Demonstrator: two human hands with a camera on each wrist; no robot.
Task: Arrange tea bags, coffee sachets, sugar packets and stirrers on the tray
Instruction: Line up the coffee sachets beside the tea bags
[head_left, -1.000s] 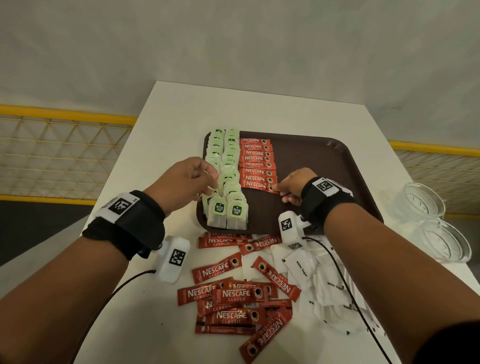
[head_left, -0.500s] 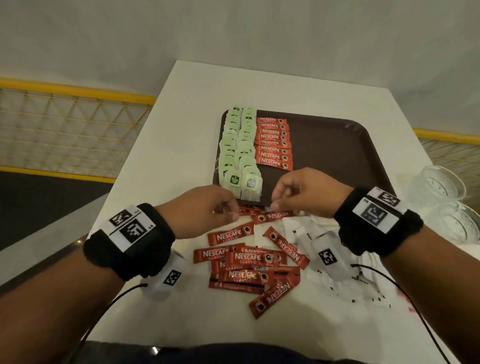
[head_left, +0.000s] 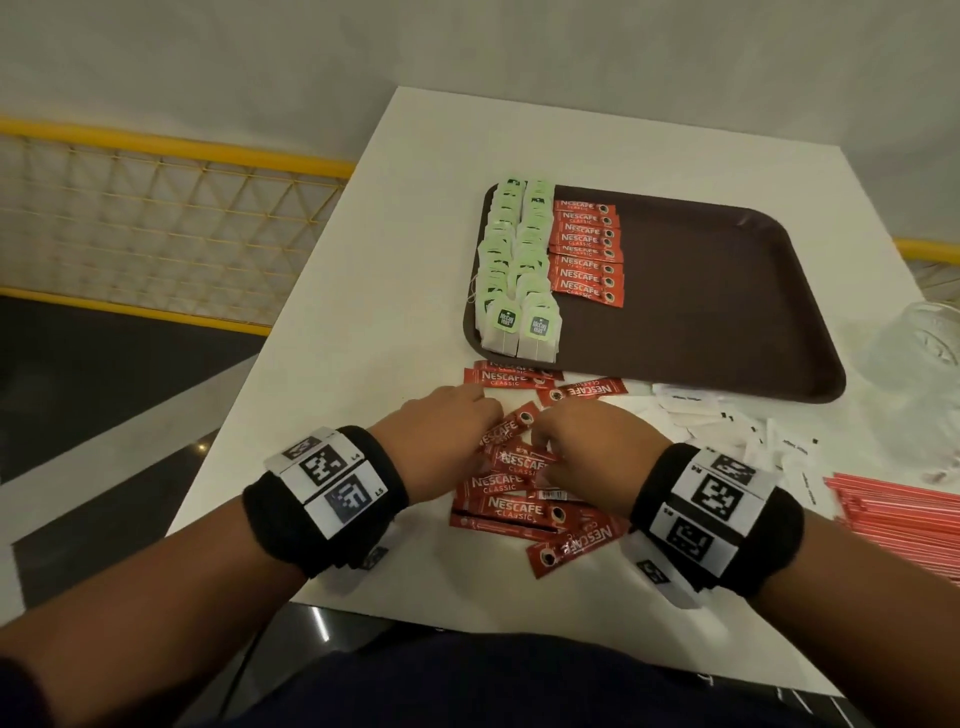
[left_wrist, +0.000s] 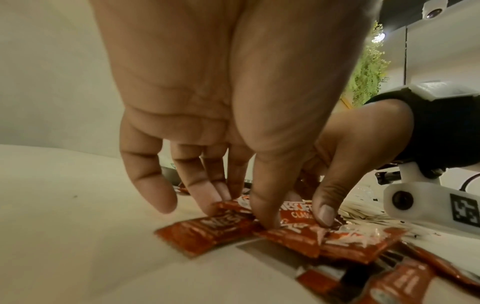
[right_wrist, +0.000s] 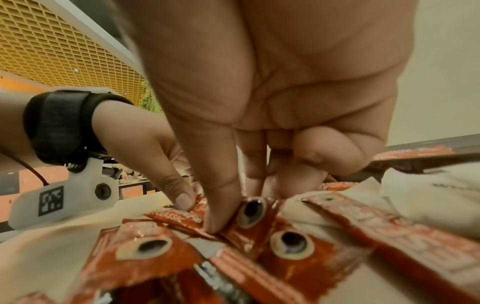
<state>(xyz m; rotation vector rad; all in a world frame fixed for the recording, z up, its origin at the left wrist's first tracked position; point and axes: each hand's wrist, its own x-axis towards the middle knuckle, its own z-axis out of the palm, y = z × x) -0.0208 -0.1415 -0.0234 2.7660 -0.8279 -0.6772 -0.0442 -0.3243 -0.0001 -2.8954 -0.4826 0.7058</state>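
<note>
Both grips have come back from the tray (head_left: 727, 312) to the loose pile on the bench (head_left: 337, 364): left hand (head_left: 441, 426) and right hand (head_left: 592, 441) together pinch one coffee sachet (head_left: 511, 423), so another is about to join the row. On the tray: two columns of tea bags (head_left: 514, 270), eight sachets (head_left: 587, 254). Roughly ten sachets, sugar packets (head_left: 727, 431) and stirrers (head_left: 904, 509) wait unplaced.

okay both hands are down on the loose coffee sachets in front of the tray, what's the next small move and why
Probably lift the one coffee sachet that both the left hand and right hand pinch at its ends, and carry it to the tray. The sachet row there stops short of the tray's near edge, so the next one likely goes just below it.
</note>
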